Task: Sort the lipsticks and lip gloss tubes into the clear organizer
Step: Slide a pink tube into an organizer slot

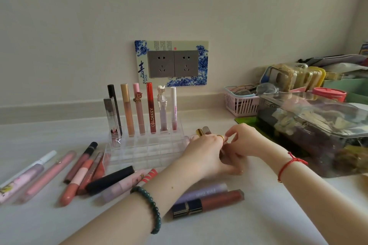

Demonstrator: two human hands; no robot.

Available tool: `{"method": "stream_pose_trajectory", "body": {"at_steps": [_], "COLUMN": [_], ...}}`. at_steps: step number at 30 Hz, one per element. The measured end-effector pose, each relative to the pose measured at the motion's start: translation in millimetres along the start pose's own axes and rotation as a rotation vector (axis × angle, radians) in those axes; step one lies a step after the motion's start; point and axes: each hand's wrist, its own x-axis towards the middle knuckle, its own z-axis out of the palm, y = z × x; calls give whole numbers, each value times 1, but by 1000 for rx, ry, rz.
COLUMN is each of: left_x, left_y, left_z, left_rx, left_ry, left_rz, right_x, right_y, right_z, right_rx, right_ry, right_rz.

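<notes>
Head view: left hand (205,151) shows its back to the camera w/ fingers curled out of sight, so can't tell what it grips, if anything. 2 tube ends (202,131), 1 gold & 1 brownish, poke out just beyond its knuckles; the rest of them is hidden. Right hand (242,141) touches the left, fingertips pinched together by a gold ring. What they pinch is hidden, can't tell.

Both hands sit at the right end of the clear organizer (147,151), covering that corner. Its front cells are hard to make out, clear plastic on pale desk (39,225). In its back row 7 tubes (151,107) stand upright, caps up.

Loose tubes (79,173) lie flat left of & in front of the organizer, long axes mostly near-left to far-right; 2 at far left are cut off by the frame edge. Purple tube (201,193) & dark red tube (209,203) lie side by side btw the forearms, approx left-right. The purple tube's left end is hidden by the left forearm; the dark red tube's black-gold cap points left.
</notes>
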Motion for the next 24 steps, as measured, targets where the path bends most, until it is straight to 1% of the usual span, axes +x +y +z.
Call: {"method": "stream_pose_trajectory", "body": {"at_steps": [3, 6, 8, 10, 13, 16, 18, 21, 24], "left_x": [0, 0, -1, -4, -8, -15, -21, -32, -44], "left_y": [1, 1, -1, -4, -11, -21, -29, -43, -57], "left_z": [4, 4, 3, 0, -7, -18, -26, -39, -50], "left_rx": [80, 72, 17, -122, -360, -533, -630, -723, -736], "left_ry": [0, 2, 18, 74, 164, 246, 301, 372, 425], "left_rz": [-3, -12, -19, -31, -15, -49, -70, -69, -47], "right_x": [0, 1, 0, -4, -14, -28, -36, -45, -49], "right_y": [-2, -2, -3, -6, -14, -29, -43, -65, -87], "right_z": [2, 1, -4, -13, -27, -33, -31, -23, -13], "right_rx": [-47, -45, 15, 104, 262, 398, 478, 563, 575], "right_ry": [-1, 21, 37, 52, 93, 179, 193, 157, 152], "right_rz": [6, 25, 40, 13, -127, -279, -367, -483, -572]}}
